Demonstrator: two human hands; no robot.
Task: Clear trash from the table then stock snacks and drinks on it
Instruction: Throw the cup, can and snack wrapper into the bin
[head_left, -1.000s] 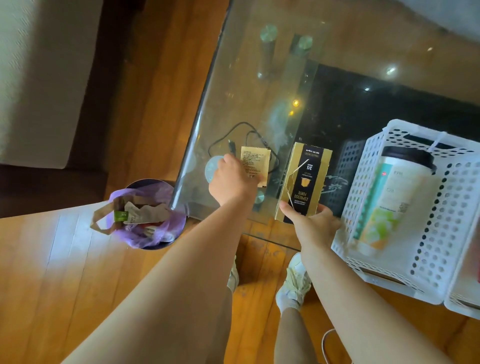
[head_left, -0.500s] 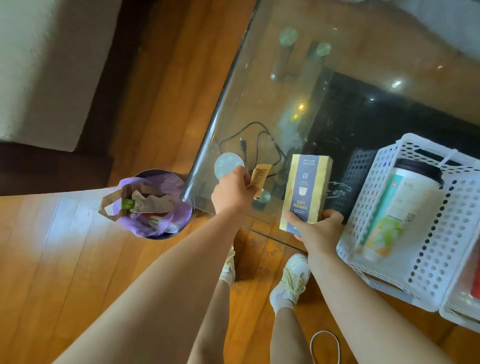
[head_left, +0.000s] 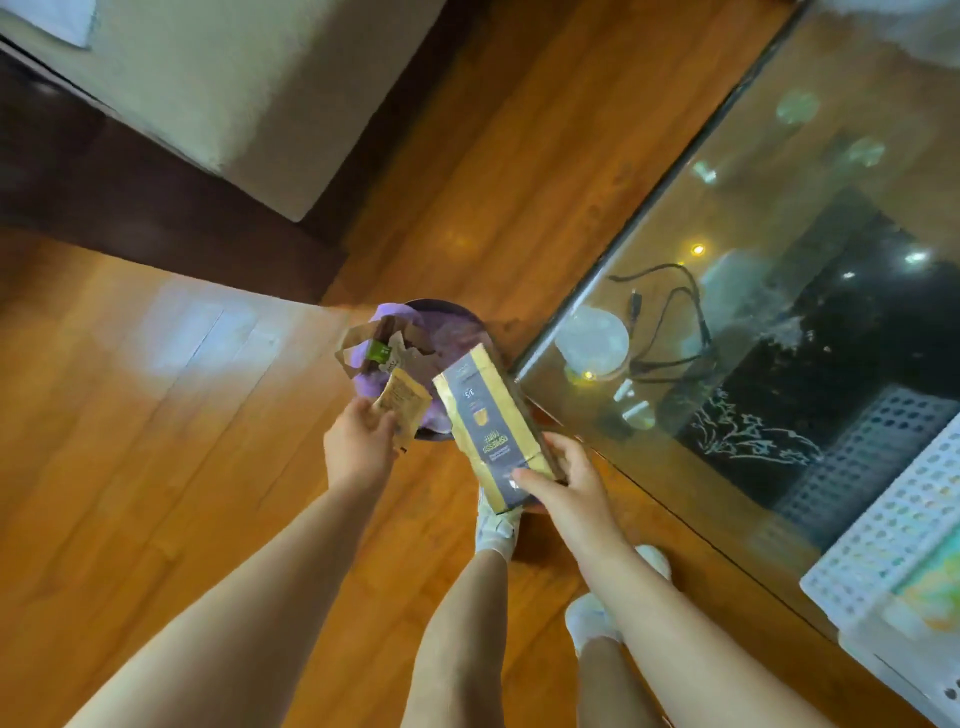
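My left hand (head_left: 359, 441) grips a small tan sachet (head_left: 401, 408) just above the near rim of a round trash bin (head_left: 457, 317) lined with a purple bag. Crumpled brown paper and a green-labelled wrapper (head_left: 382, 351) lie in the bin. My right hand (head_left: 563, 475) holds a long gold and dark espresso box (head_left: 488, 434) by its near end, its far end tilted over the bin's right side. The glass table (head_left: 779, 171) stretches along the right, beside the bin.
A black cable (head_left: 670, 322) and a round clear coaster (head_left: 592, 340) lie near the table's corner. A white perforated basket (head_left: 883, 551) with a drink cup stands at the right edge. A cream sofa (head_left: 249, 88) fills the upper left. My feet in white shoes stand on the wooden floor.
Both hands lifted the sachet and the espresso box off the glass table and swung them left, over the trash bin. My view turned left with them.
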